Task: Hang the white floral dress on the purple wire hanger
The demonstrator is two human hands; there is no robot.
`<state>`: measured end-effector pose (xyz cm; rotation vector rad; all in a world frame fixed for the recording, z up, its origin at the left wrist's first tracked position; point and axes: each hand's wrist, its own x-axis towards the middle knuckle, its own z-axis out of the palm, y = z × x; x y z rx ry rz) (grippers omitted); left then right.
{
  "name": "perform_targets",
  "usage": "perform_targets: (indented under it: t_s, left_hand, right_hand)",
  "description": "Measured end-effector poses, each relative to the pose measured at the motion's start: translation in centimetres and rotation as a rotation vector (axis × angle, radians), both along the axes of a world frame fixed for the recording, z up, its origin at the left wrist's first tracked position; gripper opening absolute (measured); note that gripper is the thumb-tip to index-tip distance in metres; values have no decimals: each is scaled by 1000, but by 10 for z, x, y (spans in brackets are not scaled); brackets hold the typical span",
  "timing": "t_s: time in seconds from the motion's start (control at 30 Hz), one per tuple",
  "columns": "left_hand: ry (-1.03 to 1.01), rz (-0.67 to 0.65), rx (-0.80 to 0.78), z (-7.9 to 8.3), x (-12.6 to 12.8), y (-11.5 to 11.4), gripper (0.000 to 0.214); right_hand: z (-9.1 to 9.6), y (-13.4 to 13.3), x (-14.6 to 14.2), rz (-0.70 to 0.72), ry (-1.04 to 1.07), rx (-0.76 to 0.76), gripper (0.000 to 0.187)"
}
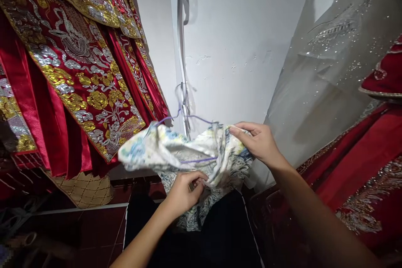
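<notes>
A white garment (143, 150) with blue and yellow patterning hangs in front of me on a thin purple hanger (197, 117). The hanger's hook is up against a white metal rail or upright on the wall. My left hand (186, 192) is closed, pinching the garment's front edge near the neck opening. At the shoulder on the other side, my right hand (254, 140) grips the cloth, thumb on top and fingers partly behind it. The purple lower bar of the hanger shows through the neck opening. The garment's left end is blurred.
Red embroidered garments (78, 58) with gold and silver sequins hang on the left. A sheer, sparkling pale dress (329, 58) and a red beaded garment (361, 167) are on the right. A white wall (238, 29) stands behind, with a metal upright (179, 29).
</notes>
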<state>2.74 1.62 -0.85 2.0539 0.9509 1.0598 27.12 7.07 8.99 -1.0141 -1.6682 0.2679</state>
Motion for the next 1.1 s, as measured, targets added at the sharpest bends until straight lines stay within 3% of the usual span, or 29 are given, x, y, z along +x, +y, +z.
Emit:
perform_targets:
  t_s: [0.1, 0.3, 0.4, 0.53, 0.63, 0.77, 0.9, 1.03, 1.1]
  left_hand:
    - [6, 44, -1, -4, -4, 6, 17]
    - [-111, 139, -58, 4, -9, 24, 16]
    - [-131, 147, -45, 4, -8, 26, 19]
    - [-235, 205, -36, 7, -10, 32, 21]
    - [-342, 246, -39, 13, -11, 35, 21]
    - [-309, 169, -70, 7, -5, 27, 20]
    - [-259, 91, -131, -19, 2, 14, 15]
    - [-378, 128, -168, -42, 3, 8, 19]
    - [-465, 177, -194, -48, 5, 6, 24]
  right_hand:
    - [11, 22, -18, 89, -78, -41, 38]
    - [19, 88, -27, 149, 145, -91, 44]
    - [20, 94, -29, 159, 211, -77, 44]
    - [36, 95, -33, 185, 264, -93, 48]
    - [41, 93, -25, 127, 318, -43, 48]
    - [15, 79, -4, 103, 374, -87, 43]
    - [-17, 72, 6, 44, 293, -94, 37]
    - [-44, 57, -3, -324, 265, 167, 33]
    - [-71, 34, -20, -502, 334, 244, 40]
